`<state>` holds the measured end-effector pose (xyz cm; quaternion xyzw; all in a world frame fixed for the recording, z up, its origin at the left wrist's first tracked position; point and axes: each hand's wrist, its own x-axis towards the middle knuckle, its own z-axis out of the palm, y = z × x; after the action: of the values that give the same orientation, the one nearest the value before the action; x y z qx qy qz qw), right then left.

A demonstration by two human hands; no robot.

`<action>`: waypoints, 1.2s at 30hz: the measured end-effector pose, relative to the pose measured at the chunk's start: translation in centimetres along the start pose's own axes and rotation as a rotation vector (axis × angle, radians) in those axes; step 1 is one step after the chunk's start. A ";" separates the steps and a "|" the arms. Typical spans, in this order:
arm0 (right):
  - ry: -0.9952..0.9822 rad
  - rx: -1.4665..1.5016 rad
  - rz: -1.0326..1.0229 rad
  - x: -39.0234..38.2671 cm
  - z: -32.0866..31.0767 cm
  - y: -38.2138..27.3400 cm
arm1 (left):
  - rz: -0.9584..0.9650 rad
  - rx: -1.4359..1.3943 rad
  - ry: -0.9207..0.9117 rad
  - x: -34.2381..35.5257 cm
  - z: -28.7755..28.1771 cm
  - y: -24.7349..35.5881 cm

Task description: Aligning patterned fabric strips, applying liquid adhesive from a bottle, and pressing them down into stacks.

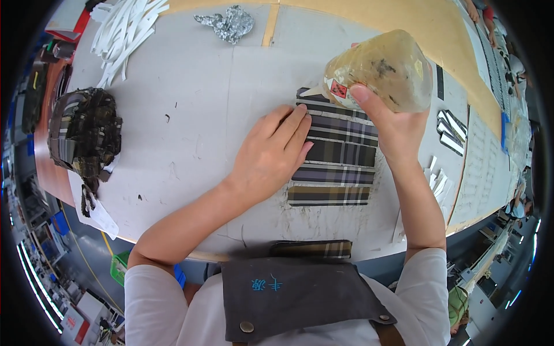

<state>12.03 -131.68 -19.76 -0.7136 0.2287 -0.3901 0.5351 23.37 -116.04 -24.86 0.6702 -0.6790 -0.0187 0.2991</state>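
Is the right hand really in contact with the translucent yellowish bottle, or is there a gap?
Touching. The head view shows the right hand gripping the bottle, its thumb lying against the side.

A head-worn fisheye looks down on hands (pixel 262 149) and table (pixel 190 132) from nearby

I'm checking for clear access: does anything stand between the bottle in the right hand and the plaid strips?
Nothing visible does: the nozzle of the bottle shows over the far left end of the plaid strips. The left hand lies close by, fingers at their left edge.
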 end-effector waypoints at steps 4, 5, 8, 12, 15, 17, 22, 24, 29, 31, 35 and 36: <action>-0.015 -0.070 -0.049 0.2 -0.1 0.3 | -0.024 -0.034 0.005 0.0 0.1 0.0; -0.059 -0.122 -0.048 0.3 -0.2 0.0 | -0.027 -0.039 0.001 0.0 0.2 0.0; -0.119 -0.260 -0.004 0.7 -0.2 -1.4 | -0.032 -0.040 0.000 -0.1 0.2 -0.1; -0.142 -0.293 -0.011 0.8 0.0 -1.5 | -0.029 -0.028 0.014 -0.1 0.2 -0.1; -0.172 -0.193 -0.205 1.2 -0.2 0.2 | -0.027 -0.035 0.014 0.0 0.2 0.0; -0.154 -0.140 -0.141 1.0 -0.5 0.4 | -0.029 -0.040 0.012 0.1 0.2 0.1; -0.078 -0.336 0.063 0.6 -0.5 -1.4 | -0.035 -0.035 -0.004 0.0 0.1 -0.1; -0.049 -0.359 0.092 0.5 -0.2 -1.7 | -0.018 -0.009 0.001 0.0 0.2 -0.3; -0.053 -0.344 -0.008 0.3 -0.6 -1.1 | -0.026 -0.033 0.006 0.0 0.2 -0.1; -0.030 -0.383 0.012 0.2 -1.4 -1.2 | -0.026 -0.022 -0.002 0.1 0.1 0.0; 0.016 -0.411 0.087 -0.2 -2.9 -1.6 | -0.025 -0.012 -0.005 -0.1 0.2 -0.1; 0.035 -0.398 0.142 -0.3 -3.3 -1.7 | -0.023 -0.002 -0.004 0.0 0.2 -0.1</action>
<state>9.03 -132.82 -17.82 -0.7803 0.3603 -0.3109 0.4058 23.34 -116.09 -25.08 0.6775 -0.6719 -0.0242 0.2982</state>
